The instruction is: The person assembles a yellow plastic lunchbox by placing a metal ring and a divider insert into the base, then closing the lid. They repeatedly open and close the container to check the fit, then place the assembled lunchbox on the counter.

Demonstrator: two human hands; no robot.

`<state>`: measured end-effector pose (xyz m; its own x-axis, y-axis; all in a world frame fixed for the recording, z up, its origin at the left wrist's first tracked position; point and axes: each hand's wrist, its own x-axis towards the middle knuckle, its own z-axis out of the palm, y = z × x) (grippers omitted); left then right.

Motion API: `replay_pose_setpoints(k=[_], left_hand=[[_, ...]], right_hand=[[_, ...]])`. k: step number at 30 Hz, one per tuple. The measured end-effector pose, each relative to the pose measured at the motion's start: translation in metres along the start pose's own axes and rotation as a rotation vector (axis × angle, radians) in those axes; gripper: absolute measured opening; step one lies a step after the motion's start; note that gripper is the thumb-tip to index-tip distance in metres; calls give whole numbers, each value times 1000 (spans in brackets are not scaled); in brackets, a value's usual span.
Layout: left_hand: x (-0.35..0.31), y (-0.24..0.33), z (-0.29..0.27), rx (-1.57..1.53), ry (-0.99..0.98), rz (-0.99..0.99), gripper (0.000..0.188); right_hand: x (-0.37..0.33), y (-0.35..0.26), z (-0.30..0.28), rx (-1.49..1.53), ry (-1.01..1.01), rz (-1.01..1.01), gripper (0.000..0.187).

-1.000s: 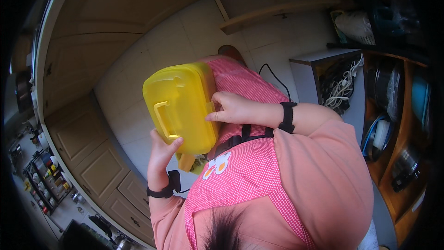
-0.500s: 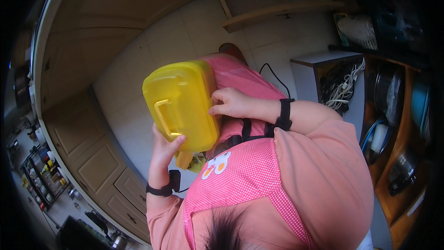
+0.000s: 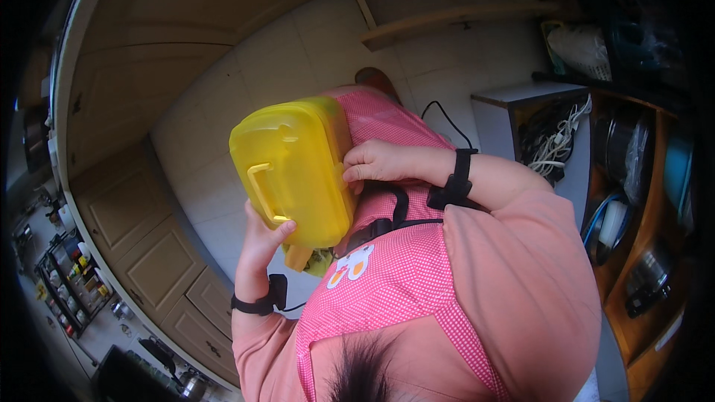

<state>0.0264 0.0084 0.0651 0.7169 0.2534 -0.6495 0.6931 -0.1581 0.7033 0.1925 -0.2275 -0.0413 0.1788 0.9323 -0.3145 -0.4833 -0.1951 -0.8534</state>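
A translucent yellow plastic box (image 3: 302,171) with a rounded lid and a fold-down carrying handle (image 3: 262,182) is held tilted in front of my lap. My left hand (image 3: 261,237) grips its near left side, the thumb pressed on top beside the handle's end and the other fingers hidden underneath. At the right side, my right hand (image 3: 366,161) has its fingers curled and closed on the box's edge, by a small side clip. What the box holds cannot be made out. Below its near corner, a yellow piece (image 3: 298,258) and something leafy green (image 3: 320,262) partly show.
Wooden cabinets (image 3: 141,208) line the left, with a cluttered counter (image 3: 82,283) beyond. To the right, a small cabinet (image 3: 514,115) holds coiled cables (image 3: 560,141), beside shelves with pans (image 3: 648,275). A black cord (image 3: 447,120) runs near my right arm. Pale tiles (image 3: 201,171) cover the floor.
My right hand has shifted slightly along the box's side edge, and its fingers have curled in more. The box and my left hand stay almost in place.
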Motion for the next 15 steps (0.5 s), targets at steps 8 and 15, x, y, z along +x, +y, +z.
replay_pose_setpoints(k=[8, 15], left_hand=[[0, -5, 1, 45, 14, -12, 97], [2, -6, 3, 32, 23, -58, 96]], right_hand=[[3, 1, -8, -225, 35, -41, 24], [11, -1, -9, -492, 84, -149, 24]])
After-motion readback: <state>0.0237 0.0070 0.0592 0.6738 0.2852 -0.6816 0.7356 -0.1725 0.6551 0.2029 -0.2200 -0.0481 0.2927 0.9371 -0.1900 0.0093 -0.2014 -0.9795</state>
